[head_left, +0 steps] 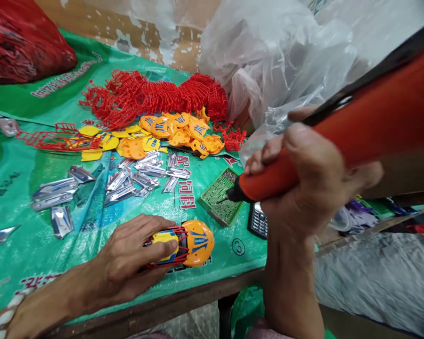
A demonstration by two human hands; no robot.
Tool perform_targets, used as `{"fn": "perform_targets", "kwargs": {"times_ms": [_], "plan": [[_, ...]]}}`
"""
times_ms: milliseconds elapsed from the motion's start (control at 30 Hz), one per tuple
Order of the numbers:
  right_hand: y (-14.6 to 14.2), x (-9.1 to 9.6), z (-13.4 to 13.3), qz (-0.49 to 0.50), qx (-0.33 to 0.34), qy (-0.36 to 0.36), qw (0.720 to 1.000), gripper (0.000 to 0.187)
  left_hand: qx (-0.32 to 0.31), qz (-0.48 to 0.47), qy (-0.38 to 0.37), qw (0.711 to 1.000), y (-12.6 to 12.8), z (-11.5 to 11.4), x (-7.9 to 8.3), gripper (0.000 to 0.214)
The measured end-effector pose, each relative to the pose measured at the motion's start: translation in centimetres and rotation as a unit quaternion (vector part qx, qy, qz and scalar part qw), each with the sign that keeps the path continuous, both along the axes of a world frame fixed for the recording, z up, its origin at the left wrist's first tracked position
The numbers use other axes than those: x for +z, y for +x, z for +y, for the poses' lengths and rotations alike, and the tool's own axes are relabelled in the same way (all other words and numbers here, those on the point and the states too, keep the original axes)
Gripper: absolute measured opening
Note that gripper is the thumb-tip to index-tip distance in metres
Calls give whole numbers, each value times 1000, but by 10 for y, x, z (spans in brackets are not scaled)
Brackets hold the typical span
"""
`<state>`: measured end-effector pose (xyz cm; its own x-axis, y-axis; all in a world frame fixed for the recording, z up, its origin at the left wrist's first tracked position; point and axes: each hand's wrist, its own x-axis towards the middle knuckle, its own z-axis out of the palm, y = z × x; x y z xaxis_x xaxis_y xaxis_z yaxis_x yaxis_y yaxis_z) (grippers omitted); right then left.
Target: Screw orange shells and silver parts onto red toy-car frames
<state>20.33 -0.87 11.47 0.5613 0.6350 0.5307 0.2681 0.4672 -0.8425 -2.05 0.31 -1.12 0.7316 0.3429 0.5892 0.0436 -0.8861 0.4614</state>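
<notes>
My left hand (134, 256) is closed around a toy car body (198, 242) with an orange hood, a yellow roof panel and red frame bars. It rests near the front edge of the table. Wrapped round a red electric screwdriver (268, 176), my right hand (304, 183) holds the tool tilted, its black nose and thin bit pointing down to the left. The bit's tip is over a green screw tray (221, 214) dotted with many small metal screws. Whether a screw sits on the tip is too small to tell.
Red plastic frames (162, 96), orange hoods (180, 129), yellow panels (106, 140) and silver strips (127, 181) lie in piles on the green sheet (92, 254). A keypad phone (257, 221) is beside the tray. Clear plastic bags (275, 52) bulge at the back right; a red bag (24, 42) sits back left.
</notes>
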Motion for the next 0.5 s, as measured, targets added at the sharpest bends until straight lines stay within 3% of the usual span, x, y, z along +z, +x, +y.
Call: {"fn": "perform_targets", "kwargs": {"times_ms": [100, 200, 500], "plan": [[1, -12, 10, 20, 12, 33, 999, 14, 2, 4, -7, 1000, -2, -1, -2, 30], [1, -20, 12, 25, 15, 12, 1000, 13, -1, 24, -3, 1000, -4, -2, -1, 30], [0, -23, 14, 28, 12, -20, 999, 18, 9, 46, 1, 999, -2, 0, 8, 18]]}}
